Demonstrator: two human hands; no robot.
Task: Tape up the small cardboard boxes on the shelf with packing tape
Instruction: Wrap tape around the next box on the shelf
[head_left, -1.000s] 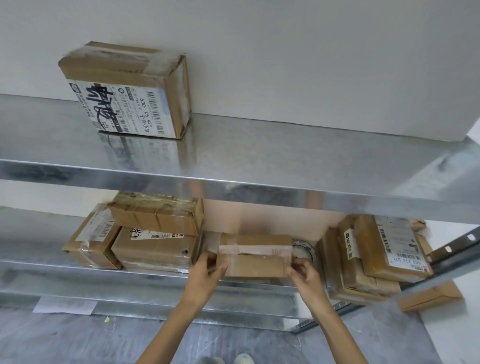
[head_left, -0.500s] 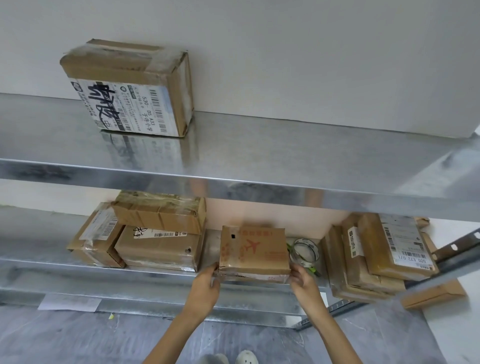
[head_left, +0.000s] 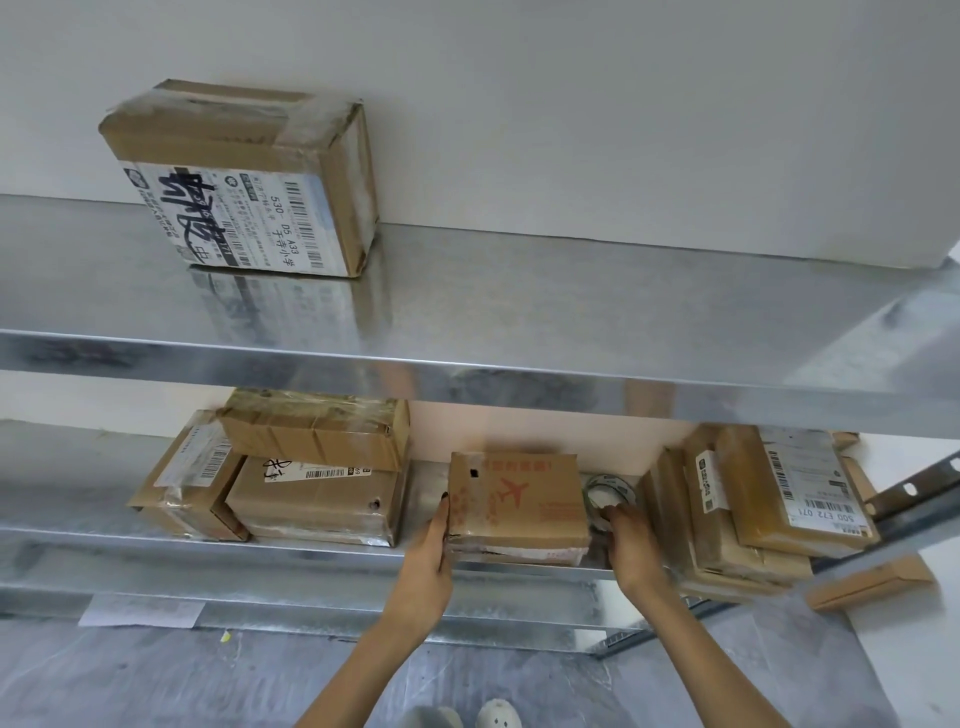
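A small cardboard box (head_left: 514, 504) with a red plane print lies flat on the middle metal shelf (head_left: 322, 553), its front edge taped. My left hand (head_left: 428, 551) holds the box's left side, thumb on top. To the right, behind the box, a roll of clear packing tape (head_left: 613, 488) stands partly hidden. My right hand (head_left: 631, 545) is off the box, with its fingers curled onto the lower part of the roll.
Taped boxes are stacked on the left (head_left: 311, 499) and leaning parcels on the right (head_left: 753, 499) of the same shelf. A labelled box (head_left: 244, 182) sits on the upper shelf (head_left: 519, 291), which overhangs the work area. A flat cardboard piece (head_left: 867, 582) lies lower right.
The box was turned over from its taped seam to the plane-print face and set flat. My right hand left the box's right side and went to the tape roll.
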